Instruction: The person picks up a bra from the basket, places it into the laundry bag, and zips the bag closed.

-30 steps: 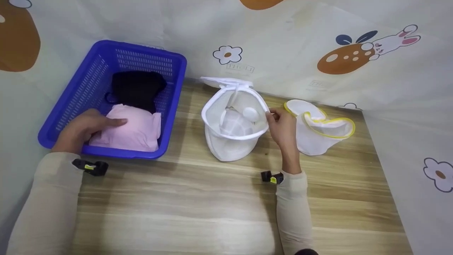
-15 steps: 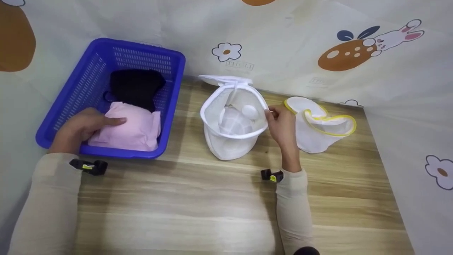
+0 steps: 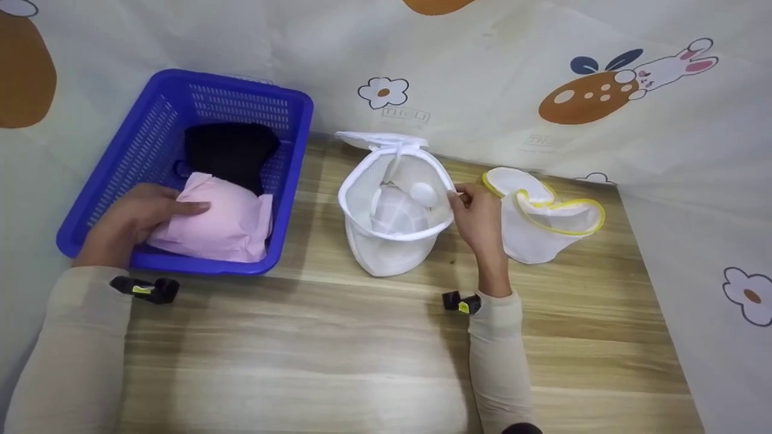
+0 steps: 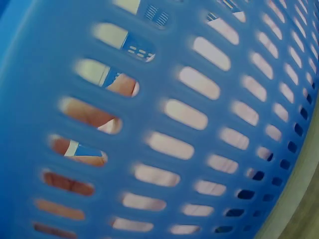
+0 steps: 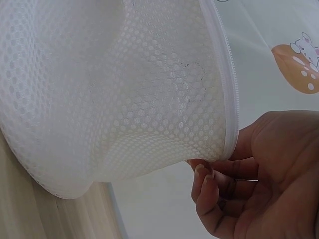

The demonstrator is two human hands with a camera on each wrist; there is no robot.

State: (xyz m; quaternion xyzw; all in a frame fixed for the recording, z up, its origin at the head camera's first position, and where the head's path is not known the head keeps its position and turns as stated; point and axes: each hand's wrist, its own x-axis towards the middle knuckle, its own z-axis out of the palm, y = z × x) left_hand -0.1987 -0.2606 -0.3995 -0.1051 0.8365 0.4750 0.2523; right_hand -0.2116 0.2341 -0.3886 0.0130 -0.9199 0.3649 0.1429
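In the head view, my left hand (image 3: 142, 211) reaches over the near left corner of the blue basket (image 3: 289, 181) and holds a folded pink bra (image 3: 226, 223), thumb on top. Its other fingers are partly hidden by the bra. My right hand (image 3: 479, 217) pinches the right rim of a white mesh laundry bag (image 3: 392, 256), whose mouth faces up. The right wrist view shows fingers and thumb at the zipped edge of this mesh bag (image 5: 149, 104). The left wrist view looks through the basket's slotted wall (image 4: 164, 119) onto pale pink cloth.
Beyond the pink bra lies a black garment (image 3: 232, 150) in the basket. Right of my right hand stands another mesh bag (image 3: 534, 241) with yellow trim. Everything rests on a wooden table (image 3: 301, 349), with a patterned cloth wall (image 3: 482, 78) behind.
The far corner of the pink bra has tilted up slightly in the left hand. Both hands keep their holds, and the view has shifted a little.
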